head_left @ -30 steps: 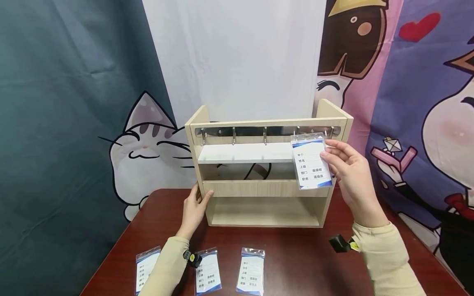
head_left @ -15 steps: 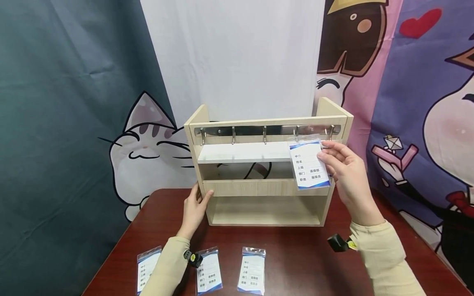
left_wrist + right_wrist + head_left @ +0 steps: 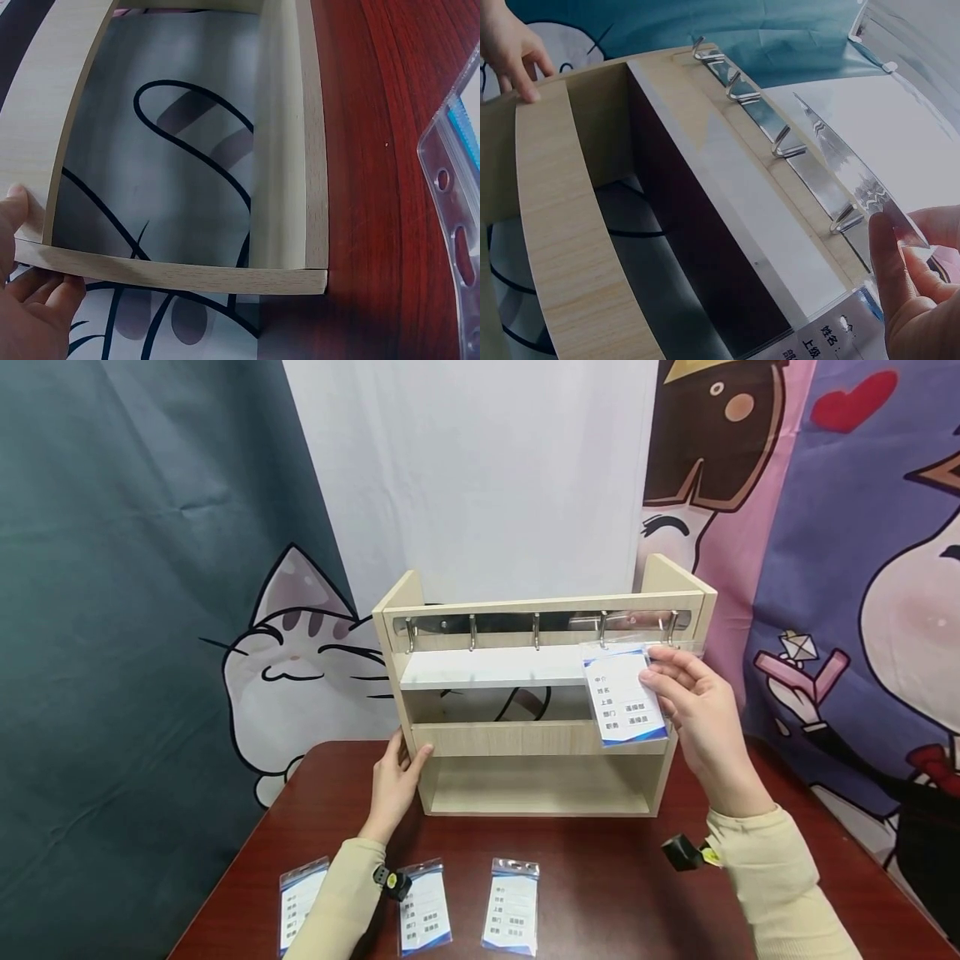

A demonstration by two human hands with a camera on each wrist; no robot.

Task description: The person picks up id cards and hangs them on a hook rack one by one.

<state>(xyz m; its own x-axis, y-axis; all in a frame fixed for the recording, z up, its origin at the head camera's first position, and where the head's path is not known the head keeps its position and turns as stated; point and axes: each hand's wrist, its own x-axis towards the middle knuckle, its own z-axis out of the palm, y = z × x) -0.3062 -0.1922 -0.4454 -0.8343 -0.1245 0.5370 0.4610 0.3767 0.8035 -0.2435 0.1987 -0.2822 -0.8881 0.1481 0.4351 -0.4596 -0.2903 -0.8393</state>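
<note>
My right hand (image 3: pixel 693 710) pinches the right edge of an ID badge (image 3: pixel 626 697) in a clear plastic sleeve. The badge has white paper with blue bands. It hangs slightly tilted before the right part of the small wooden shelf (image 3: pixel 525 741), its clear top overlapping the lower end of a metal hook (image 3: pixel 602 628); whether they touch I cannot tell. My left hand (image 3: pixel 393 781) grips the shelf's left side, thumb on the front board and fingers around the side panel. In the right wrist view, the badge's printed face (image 3: pixel 840 334) lies below my right fingers.
Several metal hooks (image 3: pixel 536 631) line a shiny strip across the shelf's top. Three more badges lie on the dark red table (image 3: pixel 600 885): a left one (image 3: pixel 300 893) partly behind my sleeve, a middle one (image 3: pixel 424 910), and a right one (image 3: pixel 512 908). Printed curtains hang behind.
My right hand has shifted the badge slightly left, away from the rightmost hook and towards the one beside it. My left hand keeps its hold on the shelf.
</note>
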